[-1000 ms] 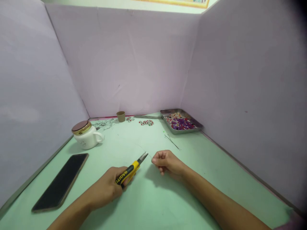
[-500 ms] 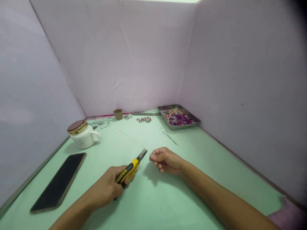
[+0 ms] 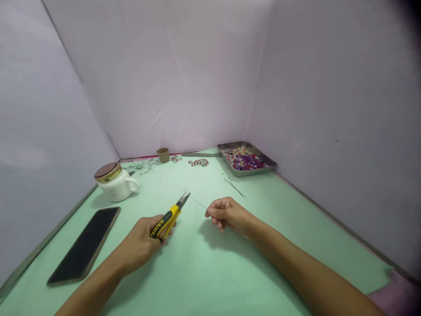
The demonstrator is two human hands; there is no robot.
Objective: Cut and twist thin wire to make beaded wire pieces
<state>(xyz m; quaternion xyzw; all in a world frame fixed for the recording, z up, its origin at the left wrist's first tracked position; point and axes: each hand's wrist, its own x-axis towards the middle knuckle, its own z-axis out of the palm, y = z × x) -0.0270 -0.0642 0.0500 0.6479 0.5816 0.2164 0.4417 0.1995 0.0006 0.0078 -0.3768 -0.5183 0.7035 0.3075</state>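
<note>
My left hand (image 3: 140, 239) is wrapped round the black and yellow handles of a pair of pliers (image 3: 169, 219), whose jaws point up and away to the right. A thin wire (image 3: 198, 203) runs from the fingertips of my right hand (image 3: 227, 214), past the plier tips, and fades toward the back left. Thumb and forefinger of that hand pinch it. Whether the jaws touch the wire or only lie beside it, I cannot tell.
At left stand a lidded white mug (image 3: 116, 184) and a dark phone (image 3: 86, 245). Farther back are loose wire pieces (image 3: 141, 166), a small brown cup (image 3: 163, 155), beaded pieces (image 3: 199, 162) and a metal tray (image 3: 245, 172) of beads. Twisted wires (image 3: 235, 188) lie beyond my right hand.
My left hand has drawn the pliers left and slightly away from me, widening the gap to my right hand. The right hand keeps its pinch in nearly the same place.
</note>
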